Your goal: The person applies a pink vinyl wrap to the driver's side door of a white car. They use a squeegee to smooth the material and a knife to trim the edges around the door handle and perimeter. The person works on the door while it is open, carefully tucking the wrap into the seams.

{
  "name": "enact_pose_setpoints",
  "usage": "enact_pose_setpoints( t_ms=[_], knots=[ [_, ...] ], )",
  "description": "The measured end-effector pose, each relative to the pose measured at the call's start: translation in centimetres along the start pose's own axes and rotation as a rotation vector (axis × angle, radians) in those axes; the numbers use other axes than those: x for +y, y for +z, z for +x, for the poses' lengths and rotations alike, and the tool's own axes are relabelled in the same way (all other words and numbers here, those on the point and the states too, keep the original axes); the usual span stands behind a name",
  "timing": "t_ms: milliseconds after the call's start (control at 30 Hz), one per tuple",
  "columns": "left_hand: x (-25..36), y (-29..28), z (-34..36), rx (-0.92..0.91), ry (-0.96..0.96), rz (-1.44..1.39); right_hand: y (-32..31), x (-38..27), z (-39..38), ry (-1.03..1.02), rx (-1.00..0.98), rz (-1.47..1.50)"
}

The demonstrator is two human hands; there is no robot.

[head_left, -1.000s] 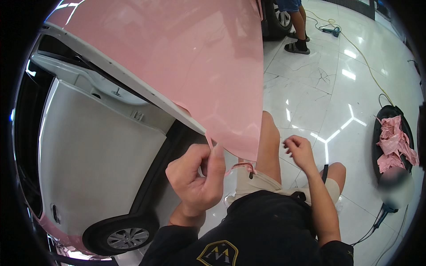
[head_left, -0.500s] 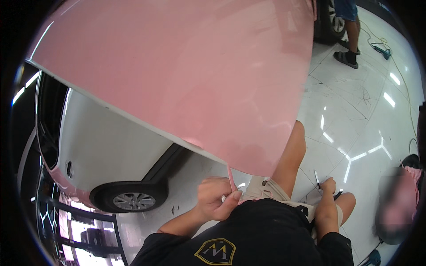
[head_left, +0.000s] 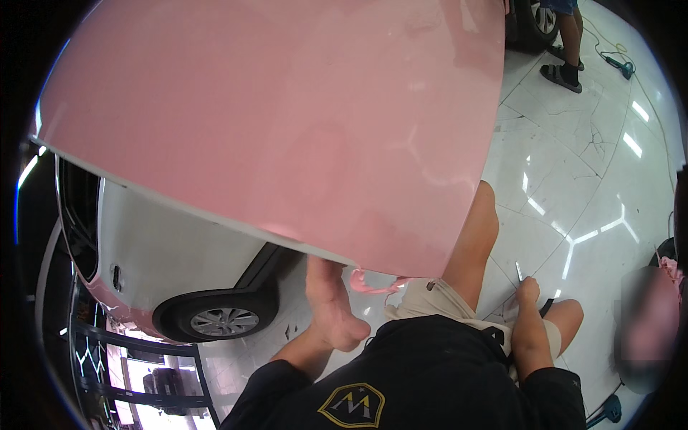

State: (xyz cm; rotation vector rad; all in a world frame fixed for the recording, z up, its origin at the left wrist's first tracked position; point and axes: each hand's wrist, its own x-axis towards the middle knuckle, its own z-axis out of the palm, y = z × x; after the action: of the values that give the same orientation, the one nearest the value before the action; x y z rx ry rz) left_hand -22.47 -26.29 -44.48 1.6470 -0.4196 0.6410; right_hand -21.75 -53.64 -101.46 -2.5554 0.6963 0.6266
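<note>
Reaches behind glossy pink panel [head_left: 308,136] with left grip [head_left: 330,301], partly hidden there; cannot tell how closed. Just right of it, has 1 pink strip [head_left: 357,284] curling down, then rightward. Holds slim pale tool [head_left: 520,271] in right grip [head_left: 528,289], pointing forward.

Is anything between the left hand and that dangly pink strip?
Nothing visible blocks the left hand from the pink strip beside it. The pink panel hides the hand's fingers, so what they touch can't be seen.

left grip [head_left: 330,304] reaches behind a pink panel [head_left: 308,143]; pink strip [head_left: 367,288] hangs at its edge; right grip [head_left: 528,289] holds slim tool [head_left: 519,271]
</note>
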Motion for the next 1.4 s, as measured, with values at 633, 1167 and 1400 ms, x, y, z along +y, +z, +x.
enact_pose_setpoints(
  t_ms=[633,1167,1400],
  knots=[
    [1.2,-4.6,4.2,-0.390,0.496,0.509,-15.4,2.5,-4.2,-0.117,-0.195,1.666],
    [-1.8,-5.3,6.5,-0.437,0.627,0.259,-29.4,-19.6,-30.5,-1.173,0.553,1.195],
    [-1.8,-4.9,6.7,-0.416,0.663,0.222,-29.1,-23.3,-31.0,-1.287,0.601,1.206]
  ],
)
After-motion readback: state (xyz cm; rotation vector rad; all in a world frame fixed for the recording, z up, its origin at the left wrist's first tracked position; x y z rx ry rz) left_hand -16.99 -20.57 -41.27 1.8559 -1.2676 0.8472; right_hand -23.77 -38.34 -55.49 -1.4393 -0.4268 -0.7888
